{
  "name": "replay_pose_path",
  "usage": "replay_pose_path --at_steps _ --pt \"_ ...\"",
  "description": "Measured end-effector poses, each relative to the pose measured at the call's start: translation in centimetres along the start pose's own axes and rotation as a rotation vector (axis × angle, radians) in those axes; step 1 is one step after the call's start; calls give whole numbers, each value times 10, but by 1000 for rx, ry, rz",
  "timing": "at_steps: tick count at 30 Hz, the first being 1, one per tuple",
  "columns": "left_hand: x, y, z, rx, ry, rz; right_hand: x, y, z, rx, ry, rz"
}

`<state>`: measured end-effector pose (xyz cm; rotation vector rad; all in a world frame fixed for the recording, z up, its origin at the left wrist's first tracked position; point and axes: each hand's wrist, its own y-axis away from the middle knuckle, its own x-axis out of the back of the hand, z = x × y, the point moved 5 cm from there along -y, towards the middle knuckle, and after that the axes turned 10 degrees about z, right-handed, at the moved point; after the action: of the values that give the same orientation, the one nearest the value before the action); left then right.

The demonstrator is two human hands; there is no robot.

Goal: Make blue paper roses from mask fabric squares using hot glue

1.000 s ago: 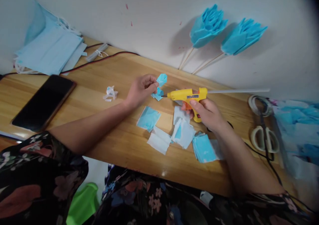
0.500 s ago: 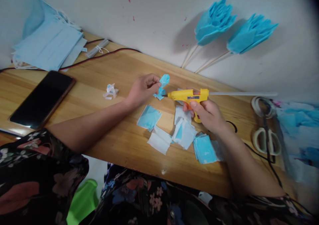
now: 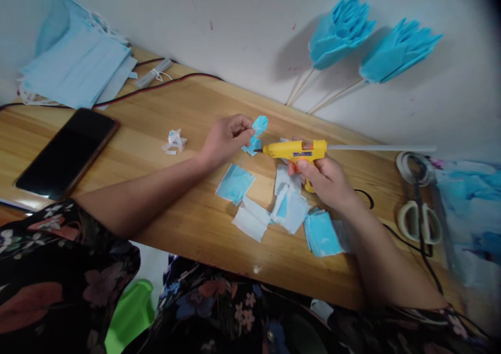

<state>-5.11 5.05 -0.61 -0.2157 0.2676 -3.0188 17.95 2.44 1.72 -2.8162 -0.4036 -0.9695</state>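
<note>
My left hand (image 3: 225, 139) pinches a small folded blue fabric piece (image 3: 256, 133) just above the wooden table (image 3: 164, 134). My right hand (image 3: 326, 179) grips a yellow glue gun (image 3: 295, 151) by its orange trigger, with a clear glue stick jutting out to the right. The gun's nozzle touches the lower end of the blue piece. Cut squares of blue and white fabric (image 3: 270, 208) lie on the table below both hands.
Two blue fabric flowers on sticks (image 3: 364, 46) lean on the wall behind. A black phone (image 3: 66, 153) lies at left, below a pile of blue face masks (image 3: 74, 69). White scissors (image 3: 418, 218) and a cable sit at right. A small white scrap (image 3: 174, 141) lies left of my hand.
Both hands hold nearly the same pose with nozzle against the blue piece; the view has shifted slightly, so everything sits a little lower and to the right than before.
</note>
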Motion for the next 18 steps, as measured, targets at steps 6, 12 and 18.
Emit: replay_pose_path --at_steps 6,12,18 --pt "0 -1 -4 10 -9 6 0 -1 -2 35 34 -5" --pt "-1 -1 -5 9 -14 9 1 -2 2 33 32 10" --pt "-1 0 -4 1 -23 6 3 -4 2 57 75 33"
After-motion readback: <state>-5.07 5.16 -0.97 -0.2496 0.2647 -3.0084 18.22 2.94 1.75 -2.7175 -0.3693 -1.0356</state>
